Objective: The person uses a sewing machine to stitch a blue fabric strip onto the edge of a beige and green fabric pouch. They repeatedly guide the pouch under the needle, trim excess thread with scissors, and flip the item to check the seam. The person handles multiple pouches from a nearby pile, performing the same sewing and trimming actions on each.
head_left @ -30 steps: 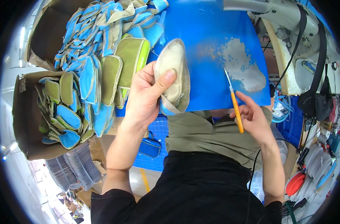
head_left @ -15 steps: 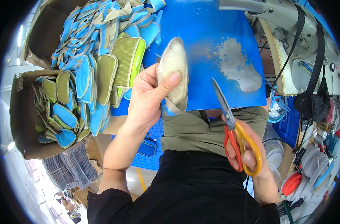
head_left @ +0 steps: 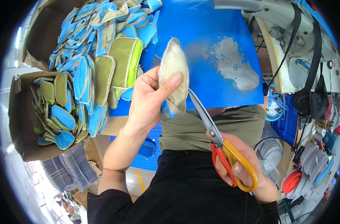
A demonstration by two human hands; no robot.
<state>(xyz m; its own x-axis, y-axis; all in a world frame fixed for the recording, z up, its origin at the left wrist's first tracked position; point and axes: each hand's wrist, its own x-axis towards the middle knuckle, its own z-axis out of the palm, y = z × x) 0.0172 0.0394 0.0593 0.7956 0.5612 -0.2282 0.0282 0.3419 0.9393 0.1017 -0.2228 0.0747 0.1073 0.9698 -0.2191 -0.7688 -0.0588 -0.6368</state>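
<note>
In my left hand (head_left: 149, 93) I grip a cream fabric piece with bound edges (head_left: 174, 71), the thumb pressed on its face. Blue cloth shows at its lower end, and a loose thread sticks out on its left side. My right hand (head_left: 241, 160) has its fingers through the handles of scissors (head_left: 216, 140), one handle red and one yellow. Their blades look closed or nearly so and point up and left, with the tip close to the fabric's right edge; whether it touches, I cannot tell.
A blue tabletop (head_left: 199, 44) with a worn grey patch lies ahead. Left of it are a heap of blue and beige cloth pieces (head_left: 102, 30), green mesh pads (head_left: 125, 61) and a cardboard box (head_left: 18, 123) of pads. A sewing machine (head_left: 285, 15) stands far right.
My right hand has brought the scissors left and slightly down, so the blade tip is now near the fabric. The left hand and its fabric piece have hardly moved.
</note>
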